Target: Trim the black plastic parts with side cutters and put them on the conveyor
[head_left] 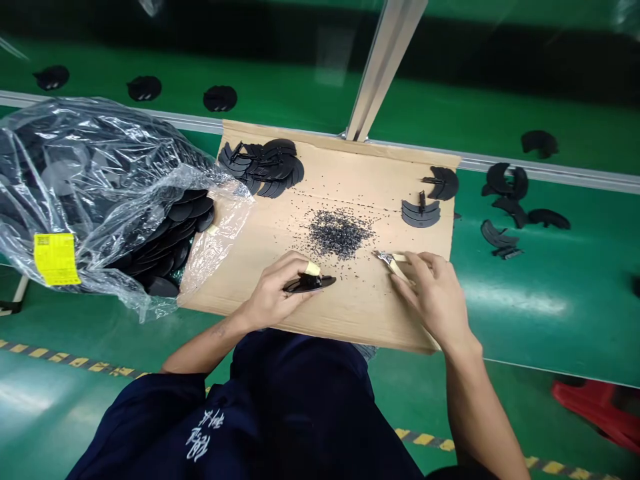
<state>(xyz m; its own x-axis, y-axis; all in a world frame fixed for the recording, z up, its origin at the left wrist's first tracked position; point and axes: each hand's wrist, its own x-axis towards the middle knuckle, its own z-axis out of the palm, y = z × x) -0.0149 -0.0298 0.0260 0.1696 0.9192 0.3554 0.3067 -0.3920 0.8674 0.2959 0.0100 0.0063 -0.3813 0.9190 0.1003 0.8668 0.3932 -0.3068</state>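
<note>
My left hand (280,290) is closed on a black curved plastic part (320,284), held just above the front of the cardboard sheet (360,307). Yellow tape wraps one of its fingertips. In my right hand (435,293) is a pair of cutting pliers (393,260) with pale handles, its metal jaws pointing left, apart from the part. Between and beyond the hands lies a heap of tiny black plastic bits (340,233). A pile of black curved parts (265,167) rests at the sheet's back left, and two parts (421,212) lie near its right edge.
On the left a clear plastic bag (100,180) with a yellow label spills black parts (170,240) onto the sheet. More black pieces (505,180) lie on the green table (525,287) at right. A metal post (385,67) rises behind the cardboard. A red object (595,407) stands lower right.
</note>
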